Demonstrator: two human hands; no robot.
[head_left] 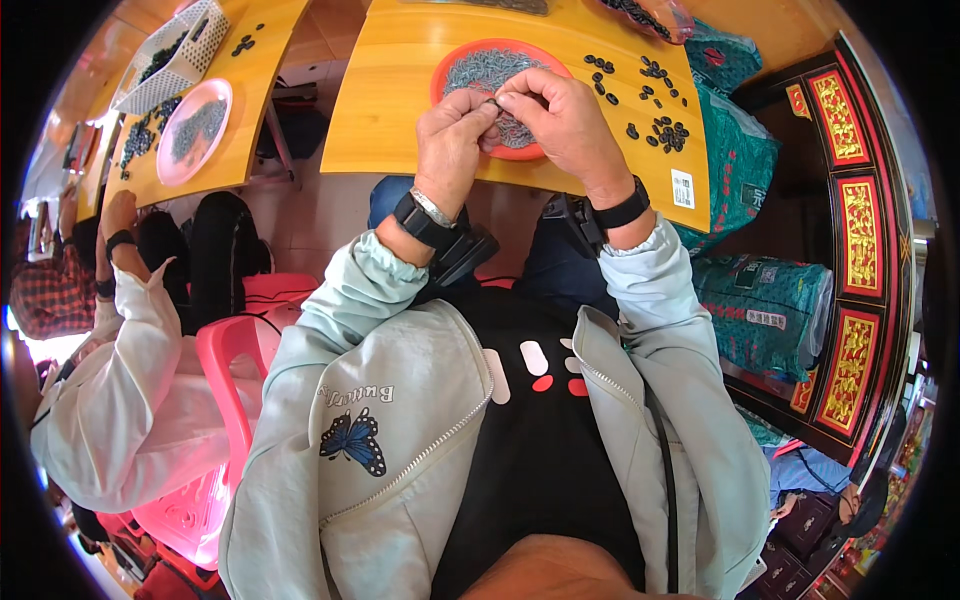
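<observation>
Over a round red plastic dish (440,82), my left hand (448,140) and my right hand (566,122) meet with fingertips pinched together. A small dark piece (493,103) shows between them; the fingers cover most of it, so its exact kind cannot be made out. Thin grey metal pieces, like screws or pins, form a heap (480,68) in the dish under my hands. To the right of my right hand, small black rounded parts (668,134) lie in loose groups on the yellow wooden table (390,100).
Teal printed sacks (740,165) stand against the table's right side, beside a dark carved cabinet (858,235). At left, a person in a white top (130,400) sits at another table with a pink dish (170,165) and a white perforated basket (185,70). A pink chair (225,400) stands between us.
</observation>
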